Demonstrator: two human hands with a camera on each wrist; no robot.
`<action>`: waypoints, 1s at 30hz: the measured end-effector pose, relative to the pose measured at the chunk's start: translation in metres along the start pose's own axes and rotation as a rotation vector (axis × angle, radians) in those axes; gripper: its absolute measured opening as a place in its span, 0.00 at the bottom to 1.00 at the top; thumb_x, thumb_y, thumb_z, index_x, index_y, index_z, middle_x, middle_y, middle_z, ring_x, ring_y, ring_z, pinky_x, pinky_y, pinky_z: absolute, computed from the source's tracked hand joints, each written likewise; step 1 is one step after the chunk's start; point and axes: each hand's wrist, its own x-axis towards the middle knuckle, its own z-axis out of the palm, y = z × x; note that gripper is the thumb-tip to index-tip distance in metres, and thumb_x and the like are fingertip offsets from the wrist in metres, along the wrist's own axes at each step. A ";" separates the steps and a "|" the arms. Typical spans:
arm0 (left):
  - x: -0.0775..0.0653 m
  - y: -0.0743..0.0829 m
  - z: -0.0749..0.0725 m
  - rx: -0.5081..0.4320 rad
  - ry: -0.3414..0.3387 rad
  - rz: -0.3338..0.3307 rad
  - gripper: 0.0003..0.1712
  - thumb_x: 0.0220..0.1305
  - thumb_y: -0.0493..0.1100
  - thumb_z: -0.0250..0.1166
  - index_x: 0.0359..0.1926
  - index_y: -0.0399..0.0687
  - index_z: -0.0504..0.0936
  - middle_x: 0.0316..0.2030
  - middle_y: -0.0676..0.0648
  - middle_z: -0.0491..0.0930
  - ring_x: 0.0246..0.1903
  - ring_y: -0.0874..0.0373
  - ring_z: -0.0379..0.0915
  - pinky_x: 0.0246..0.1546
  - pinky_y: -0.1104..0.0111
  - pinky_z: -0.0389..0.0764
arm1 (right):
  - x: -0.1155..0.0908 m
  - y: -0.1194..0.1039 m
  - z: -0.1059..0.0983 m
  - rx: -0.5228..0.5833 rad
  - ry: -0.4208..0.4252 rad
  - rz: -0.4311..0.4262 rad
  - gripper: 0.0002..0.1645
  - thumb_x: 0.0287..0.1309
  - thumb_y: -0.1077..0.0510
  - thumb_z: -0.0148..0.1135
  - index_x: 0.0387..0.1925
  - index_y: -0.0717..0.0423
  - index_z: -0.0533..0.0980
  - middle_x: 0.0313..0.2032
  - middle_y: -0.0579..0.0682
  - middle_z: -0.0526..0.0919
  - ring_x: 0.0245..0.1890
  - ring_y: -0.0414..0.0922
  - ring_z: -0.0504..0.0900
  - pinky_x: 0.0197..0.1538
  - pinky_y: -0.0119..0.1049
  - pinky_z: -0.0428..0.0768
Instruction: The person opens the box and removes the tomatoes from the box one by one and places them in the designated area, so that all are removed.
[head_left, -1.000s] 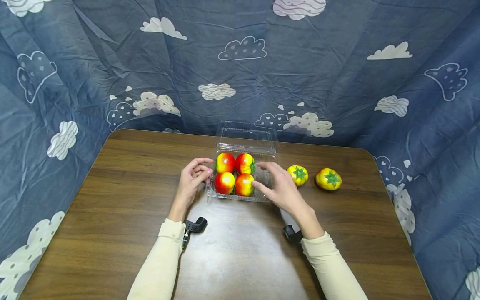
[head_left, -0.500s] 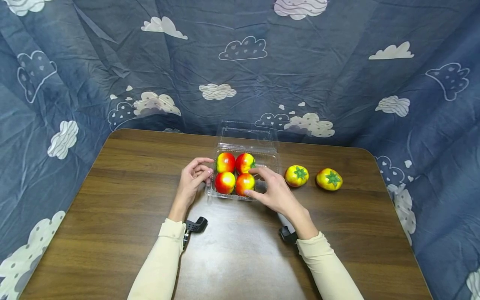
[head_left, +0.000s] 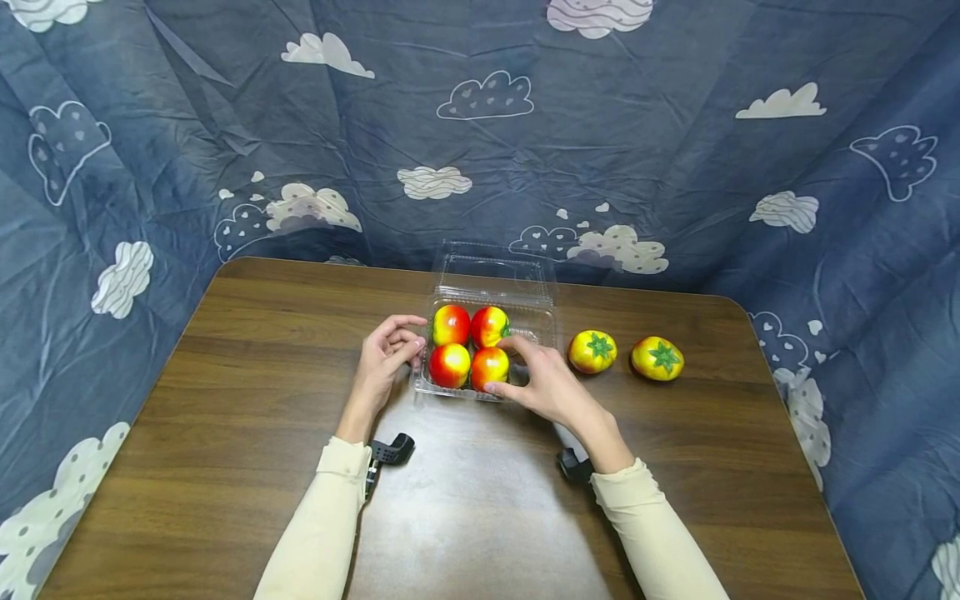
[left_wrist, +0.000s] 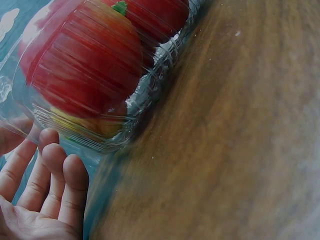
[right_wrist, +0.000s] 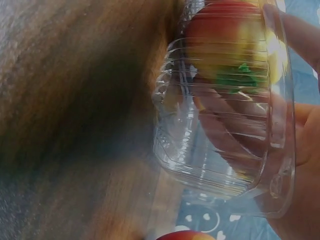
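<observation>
A clear plastic clamshell box (head_left: 536, 321) stands with its lid raised at the back. Inside, on its left side, sit several red-and-yellow fruits (head_left: 452, 325) in two rows. My right hand (head_left: 551, 383) reaches over the right side, thumb and fingers around the front right fruit (head_left: 490, 367); the right wrist view shows its green leafy top through the plastic. At the box's left edge, my left hand (head_left: 382, 358) touches the rim with relaxed fingers, their tips beside the box corner in the left wrist view.
Two yellow fruits with green star-shaped tops, one nearer (head_left: 592, 352) and one farther (head_left: 657, 358), lie right of the box on the wooden table (head_left: 247, 400). A blue cloud-patterned curtain (head_left: 390, 133) hangs behind and at both sides.
My right hand has moved left from the box's right part to the front right fruit and now grips it. The left hand, box and other fruits have stayed put.
</observation>
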 end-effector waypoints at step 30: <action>0.001 0.000 -0.001 0.004 0.005 0.005 0.19 0.69 0.25 0.65 0.58 0.22 0.76 0.28 0.48 0.82 0.21 0.60 0.74 0.24 0.74 0.80 | -0.009 0.002 -0.007 0.030 0.124 -0.027 0.37 0.57 0.40 0.78 0.62 0.49 0.74 0.56 0.50 0.86 0.53 0.51 0.87 0.59 0.53 0.86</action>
